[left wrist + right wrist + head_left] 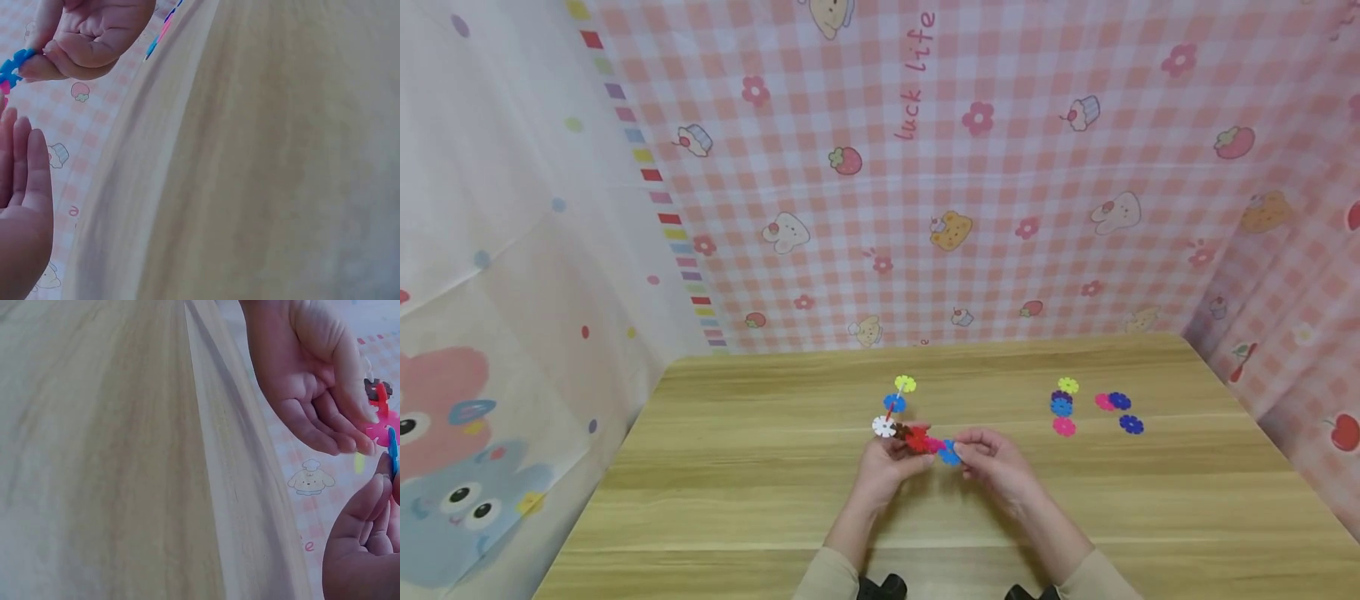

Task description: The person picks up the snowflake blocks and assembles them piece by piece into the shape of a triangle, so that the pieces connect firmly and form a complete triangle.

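A chain of interlocking plastic snowflake discs runs between both hands above the table. It includes a yellow disc (906, 384), a blue one (894, 403), a white disc (883, 426), a brown one, a red disc (917, 439) and a pink disc (380, 432). My left hand (883, 473) holds the chain around its red and pink part, thumb in front. Between thumb and fingertips, my right hand (996, 468) pinches a blue disc (949, 452) at the chain's near right end. That blue disc touches the pink one; how deep their slots sit is too small to tell.
Several loose discs lie on the wooden table (737, 475) to the right: yellow (1068, 385), blue (1062, 407), pink (1063, 427) and dark blue (1131, 424), some overlapping. A checked pink cloth (1045, 275) hangs behind the table's back edge.
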Tool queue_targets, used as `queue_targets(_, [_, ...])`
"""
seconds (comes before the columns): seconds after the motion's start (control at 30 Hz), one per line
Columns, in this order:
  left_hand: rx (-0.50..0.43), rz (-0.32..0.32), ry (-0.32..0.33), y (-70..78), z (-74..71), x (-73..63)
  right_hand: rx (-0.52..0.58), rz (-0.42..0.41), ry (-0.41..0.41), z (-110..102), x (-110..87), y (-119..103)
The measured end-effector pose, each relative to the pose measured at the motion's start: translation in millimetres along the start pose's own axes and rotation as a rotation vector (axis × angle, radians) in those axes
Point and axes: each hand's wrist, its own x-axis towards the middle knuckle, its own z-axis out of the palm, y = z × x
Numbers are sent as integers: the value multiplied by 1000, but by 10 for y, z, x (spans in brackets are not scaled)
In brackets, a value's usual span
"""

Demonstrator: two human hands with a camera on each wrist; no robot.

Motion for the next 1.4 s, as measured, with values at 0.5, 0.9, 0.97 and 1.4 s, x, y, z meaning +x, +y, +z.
queue_targets(0.5, [-65, -33, -45, 12, 38, -5, 31, -7, 7, 73, 10, 1])
queue_targets(0.9, [-33, -40, -57, 36, 41, -8, -102, 1, 36, -94, 16, 6])
queue_targets(0.97, [-31, -47, -59, 46, 26, -9, -187, -8, 77, -220, 16, -28])
queue_targets(1.4, [0, -71, -57, 68, -47, -9, -818, -133, 259, -1239, -83, -336])
